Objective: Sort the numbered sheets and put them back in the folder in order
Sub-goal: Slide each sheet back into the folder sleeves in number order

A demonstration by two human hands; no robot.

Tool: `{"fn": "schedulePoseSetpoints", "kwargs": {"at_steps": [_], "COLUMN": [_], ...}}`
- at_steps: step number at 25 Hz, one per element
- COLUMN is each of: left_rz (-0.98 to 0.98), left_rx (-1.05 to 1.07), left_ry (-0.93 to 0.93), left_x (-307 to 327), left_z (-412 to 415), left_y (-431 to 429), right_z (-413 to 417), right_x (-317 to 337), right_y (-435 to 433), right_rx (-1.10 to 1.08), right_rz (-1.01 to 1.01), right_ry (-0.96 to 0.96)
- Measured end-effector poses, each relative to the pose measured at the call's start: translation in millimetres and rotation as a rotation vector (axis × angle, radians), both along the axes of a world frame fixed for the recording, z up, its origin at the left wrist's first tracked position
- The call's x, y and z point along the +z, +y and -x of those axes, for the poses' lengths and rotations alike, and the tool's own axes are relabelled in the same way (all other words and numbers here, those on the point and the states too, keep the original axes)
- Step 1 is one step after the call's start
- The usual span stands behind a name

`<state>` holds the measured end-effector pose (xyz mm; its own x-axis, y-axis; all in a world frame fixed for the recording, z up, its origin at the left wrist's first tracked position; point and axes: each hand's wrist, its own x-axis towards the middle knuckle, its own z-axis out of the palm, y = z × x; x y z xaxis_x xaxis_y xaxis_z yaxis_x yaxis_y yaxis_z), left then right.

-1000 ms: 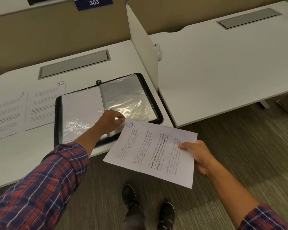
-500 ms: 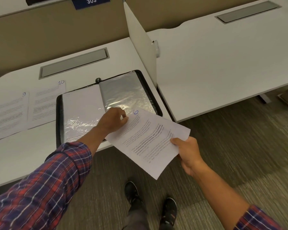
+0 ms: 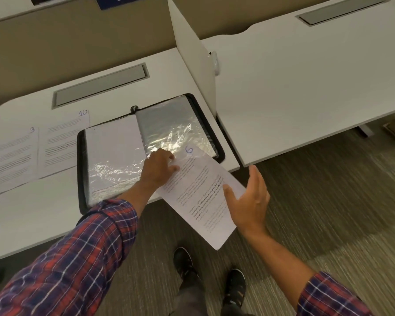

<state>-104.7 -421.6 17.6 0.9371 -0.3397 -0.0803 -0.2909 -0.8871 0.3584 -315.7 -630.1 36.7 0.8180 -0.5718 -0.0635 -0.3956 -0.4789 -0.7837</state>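
Your left hand [image 3: 160, 167] pinches the far left corner of the white printed sheet marked 6 in blue ink [image 3: 201, 197], right at the near edge of the black-edged folder [image 3: 82, 160] that lies open on the white desk [image 3: 32, 215]. Your right hand [image 3: 251, 199] is spread and slack, fingers straight. Its thumb is just at the sheet's right edge and it grasps nothing.

The sheet hangs tilted off the near edge of the desk. Its far corner is over the folder's right-hand clear plastic sleeve [image 3: 169, 128], and most of it is out over the floor. I cannot tell whether that corner has entered the sleeve.

The step looks like feeding sheet 6 into that right sleeve. The sheet sits skewed to the pocket, so first take its near end with your right hand and turn it until its long edges run along the sleeve's sides.

Lift the film with your left fingertips and lead with one corner, then let the rest follow. Push from close to the opening, because thin paper driven from its far end will likely buckle and the film may cling.

Keep the blue 6 face up and readable. The left sleeve shows a white page whose number cannot be read, so check it before you go on.

The white sheet marked 9 [image 3: 12, 156] and the white sheet marked 10 [image 3: 64, 137] lie flat left of the folder. Leave them there.
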Motion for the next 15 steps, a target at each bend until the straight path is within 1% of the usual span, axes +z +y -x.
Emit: {"fn": "schedulePoseSetpoints", "kwargs": {"at_steps": [2,3,5,7,11,13,15], "left_rz": [0.006,0.008,0.008,0.005,-0.002,-0.010,-0.010], "left_rx": [0.000,0.002,-0.002,-0.012,-0.012,-0.019,-0.021], "left_ry": [-0.008,-0.009,-0.015,-0.027,-0.057,-0.075,-0.084], "left_x": [-2,-2,-4,-5,-12,-17,-19], "left_z": [-2,-2,-5,-6,-8,-10,-13], "left_y": [3,5,7,8,11,13,14], "right_z": [-8,-15,-31,-49,-81,-95,-105], "right_x": [2,3,1,-5,-25,-34,-42], "right_y": [11,17,30,40,51,52,52], "right_rx": [0.183,0.281,0.464,0.614,0.806,0.868,0.906], "right_rz": [0.285,0.366,0.452,0.529,0.677,0.704,0.691], "right_ry": [-0.149,-0.213,-0.278,-0.268,-0.151,-0.093,-0.037]}}
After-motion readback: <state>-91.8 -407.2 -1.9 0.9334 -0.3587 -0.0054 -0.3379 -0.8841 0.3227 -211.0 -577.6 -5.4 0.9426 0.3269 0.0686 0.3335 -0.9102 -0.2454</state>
